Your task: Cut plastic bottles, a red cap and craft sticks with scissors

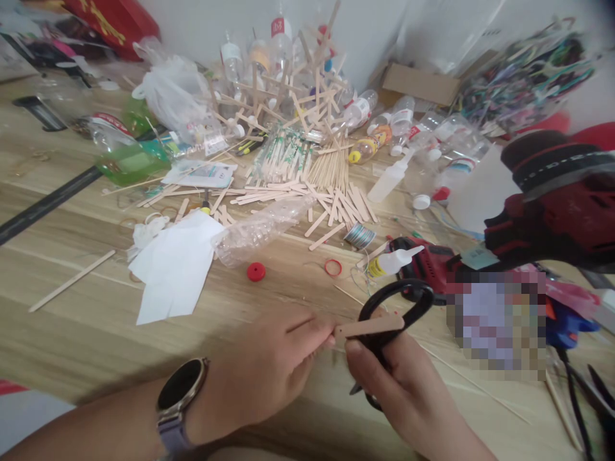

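Observation:
My left hand (273,358), a watch (181,387) on its wrist, is closed in a pinch at the left end of a short flat wooden craft stick (375,326). A small dark mark or hole shows near the pinched end. Black-handled scissors (380,349) are held in my right hand (413,378), its thumb bent over them just below the stick. The stick lies across the scissors' handle loops. Only a dark tip of the blades shows below my right thumb; the rest is hidden.
Loose craft sticks (269,192), skewers (331,168) and plastic bottles (281,38) crowd the table's back. White paper (177,269), a red disc (256,271), a glue bottle (391,261), a thread spool (359,235) and a red-black power tool (552,224) lie closer.

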{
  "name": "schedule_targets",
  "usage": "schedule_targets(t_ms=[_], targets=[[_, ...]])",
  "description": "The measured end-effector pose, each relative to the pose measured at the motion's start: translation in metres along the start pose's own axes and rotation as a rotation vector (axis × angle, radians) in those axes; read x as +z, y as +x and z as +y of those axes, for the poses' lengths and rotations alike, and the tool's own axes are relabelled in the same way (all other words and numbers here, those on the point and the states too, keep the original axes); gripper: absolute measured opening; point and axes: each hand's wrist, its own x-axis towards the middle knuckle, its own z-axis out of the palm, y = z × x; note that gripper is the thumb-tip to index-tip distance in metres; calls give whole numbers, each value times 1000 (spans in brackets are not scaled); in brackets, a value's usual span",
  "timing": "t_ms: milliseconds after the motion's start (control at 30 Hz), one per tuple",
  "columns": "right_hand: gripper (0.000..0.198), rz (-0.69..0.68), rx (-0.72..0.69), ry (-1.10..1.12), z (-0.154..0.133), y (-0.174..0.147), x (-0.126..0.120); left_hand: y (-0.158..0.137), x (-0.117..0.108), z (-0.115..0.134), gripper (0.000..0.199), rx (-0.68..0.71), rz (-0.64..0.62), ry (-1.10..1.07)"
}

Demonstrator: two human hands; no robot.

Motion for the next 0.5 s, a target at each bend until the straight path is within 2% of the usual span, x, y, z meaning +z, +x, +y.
schedule_targets(t_ms=[300, 400, 500], targets=[[23, 125, -86, -49, -6, 0, 13, 0, 4, 5, 23, -118, 22, -108], [18, 228, -228, -253, 4, -1, 15, 0, 4, 7, 22, -181, -6, -168], [8, 337, -454, -512, 15, 1, 12, 1, 5, 7, 24, -236, -35, -256]])
